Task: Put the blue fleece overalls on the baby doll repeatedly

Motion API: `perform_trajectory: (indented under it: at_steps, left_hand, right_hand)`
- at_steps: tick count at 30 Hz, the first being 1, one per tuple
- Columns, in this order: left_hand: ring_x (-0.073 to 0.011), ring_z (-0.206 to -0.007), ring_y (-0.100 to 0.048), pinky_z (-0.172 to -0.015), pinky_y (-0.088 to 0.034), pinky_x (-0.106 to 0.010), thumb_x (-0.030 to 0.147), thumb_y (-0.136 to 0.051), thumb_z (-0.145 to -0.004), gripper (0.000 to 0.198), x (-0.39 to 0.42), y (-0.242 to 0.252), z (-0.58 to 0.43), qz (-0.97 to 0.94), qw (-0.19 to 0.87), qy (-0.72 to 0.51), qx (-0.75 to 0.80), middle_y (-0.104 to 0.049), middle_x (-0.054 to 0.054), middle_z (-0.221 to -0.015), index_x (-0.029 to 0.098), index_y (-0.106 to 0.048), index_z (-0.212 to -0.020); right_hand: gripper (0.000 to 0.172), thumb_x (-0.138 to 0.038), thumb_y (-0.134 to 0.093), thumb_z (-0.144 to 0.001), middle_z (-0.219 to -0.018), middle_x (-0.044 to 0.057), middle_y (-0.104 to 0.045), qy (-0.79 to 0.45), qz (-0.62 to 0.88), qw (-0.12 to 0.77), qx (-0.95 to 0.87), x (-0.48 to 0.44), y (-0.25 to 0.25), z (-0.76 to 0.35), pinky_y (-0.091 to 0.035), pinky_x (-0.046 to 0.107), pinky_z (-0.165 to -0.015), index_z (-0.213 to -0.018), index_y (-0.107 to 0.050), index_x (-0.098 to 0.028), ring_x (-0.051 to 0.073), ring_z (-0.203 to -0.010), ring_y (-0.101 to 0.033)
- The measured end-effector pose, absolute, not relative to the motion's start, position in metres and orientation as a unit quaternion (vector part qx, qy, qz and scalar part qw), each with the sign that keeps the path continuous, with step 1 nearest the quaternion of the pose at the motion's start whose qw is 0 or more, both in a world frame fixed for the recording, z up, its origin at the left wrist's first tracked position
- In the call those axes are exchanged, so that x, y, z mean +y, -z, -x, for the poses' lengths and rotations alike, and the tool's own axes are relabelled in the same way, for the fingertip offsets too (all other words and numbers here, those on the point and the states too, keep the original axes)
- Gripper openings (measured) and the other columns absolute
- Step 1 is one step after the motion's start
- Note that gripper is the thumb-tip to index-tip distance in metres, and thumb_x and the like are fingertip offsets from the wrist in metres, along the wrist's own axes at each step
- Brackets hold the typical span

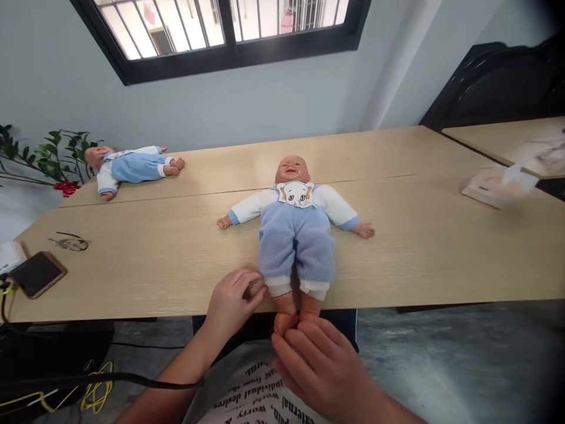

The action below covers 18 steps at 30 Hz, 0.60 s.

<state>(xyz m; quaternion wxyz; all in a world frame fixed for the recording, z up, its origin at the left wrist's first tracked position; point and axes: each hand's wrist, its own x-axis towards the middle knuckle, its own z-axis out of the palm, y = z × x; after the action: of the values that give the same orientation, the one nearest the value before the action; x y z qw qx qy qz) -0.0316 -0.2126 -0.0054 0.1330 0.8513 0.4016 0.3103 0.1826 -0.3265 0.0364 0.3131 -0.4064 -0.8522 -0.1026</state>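
doll (295, 247) on wooden table (419, 253), window (229, 29) behind

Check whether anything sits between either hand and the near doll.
Nothing visible does. The left hand is at the near doll's trouser cuff, and the right hand touches its feet at the table edge.

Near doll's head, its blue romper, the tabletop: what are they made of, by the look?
Doll head: likely soft vinyl or plastic, smooth with a slight sheen.
Blue romper: fleece or plush fabric, fuzzy matte nap.
Tabletop: probably wood-grain laminate, pale, matte, even streaked grain; solid wood can't be excluded.
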Motion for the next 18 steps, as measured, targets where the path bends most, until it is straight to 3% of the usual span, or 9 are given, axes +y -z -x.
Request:
perform_trajectory:
  at_steps: [4, 6, 9, 13, 16, 18]
  left_hand:
    - [-0.0178, -0.077, -0.064, -0.072, -0.051, -0.031, 0.025, -0.065, -0.097, 0.008, -0.209, 0.006, 0.025, -0.859, 0.117, -0.311, 0.390, -0.071, -0.003, -0.088, 0.020, -0.067, -0.103]
    - [-0.0175, -0.077, -0.066, -0.071, -0.052, -0.030, 0.023, -0.065, -0.097, 0.005, -0.209, 0.007, 0.021, -0.861, 0.102, -0.321, 0.382, -0.073, -0.003, -0.089, 0.020, -0.067, -0.100]
    - [-0.0165, -0.075, -0.069, -0.070, -0.052, -0.029, 0.018, -0.064, -0.095, 0.005, -0.210, 0.008, 0.016, -0.857, 0.079, -0.347, 0.374, -0.074, -0.002, -0.087, 0.020, -0.068, -0.096]
    - [-0.0130, -0.068, -0.068, -0.067, -0.053, -0.026, 0.015, -0.063, -0.094, 0.007, -0.209, 0.007, 0.013, -0.845, 0.077, -0.393, 0.354, -0.076, -0.002, -0.087, 0.020, -0.067, -0.092]
    - [-0.0115, -0.064, -0.067, -0.063, -0.053, -0.024, 0.013, -0.065, -0.092, 0.007, -0.210, 0.000, 0.013, -0.836, 0.068, -0.428, 0.336, -0.075, -0.002, -0.085, 0.020, -0.066, -0.091]
    - [-0.0110, -0.063, -0.065, -0.062, -0.052, -0.024, 0.011, -0.065, -0.090, 0.009, -0.212, -0.008, 0.013, -0.838, 0.064, -0.441, 0.315, -0.074, -0.001, -0.083, 0.020, -0.065, -0.090]
  right_hand:
    - [0.036, -0.019, -0.059, -0.098, -0.128, 0.015, -0.069, 0.118, 0.520, 0.223, -0.816, -0.330, -0.020, -0.163, -0.054, 0.049, -0.101, -0.134, -0.062, -0.017, 0.031, -0.126, -0.060]
    - [0.040, -0.013, -0.057, -0.098, -0.134, 0.017, -0.065, 0.135, 0.554, 0.209, -0.795, -0.327, -0.015, -0.163, -0.052, 0.053, -0.105, -0.138, -0.059, -0.016, 0.033, -0.131, -0.057]
    - [0.044, -0.012, -0.056, -0.096, -0.130, 0.017, -0.067, 0.142, 0.595, 0.195, -0.767, -0.324, -0.013, -0.165, -0.051, 0.053, -0.107, -0.140, -0.057, -0.015, 0.032, -0.122, -0.062]
    - [0.055, -0.019, -0.061, -0.091, -0.103, 0.014, -0.073, 0.123, 0.606, 0.210, -0.757, -0.322, -0.016, -0.167, -0.049, 0.055, -0.110, -0.144, -0.053, -0.008, 0.031, -0.107, -0.067]
    - [0.064, -0.020, -0.062, -0.087, -0.081, 0.007, -0.070, 0.116, 0.593, 0.254, -0.755, -0.319, -0.018, -0.166, -0.056, 0.050, -0.099, -0.148, -0.049, -0.004, 0.026, -0.083, -0.068]
    - [0.068, -0.022, -0.063, -0.087, -0.078, 0.006, -0.069, 0.118, 0.590, 0.291, -0.744, -0.316, -0.021, -0.164, -0.060, 0.045, -0.086, -0.151, -0.046, -0.004, 0.024, -0.075, -0.067]
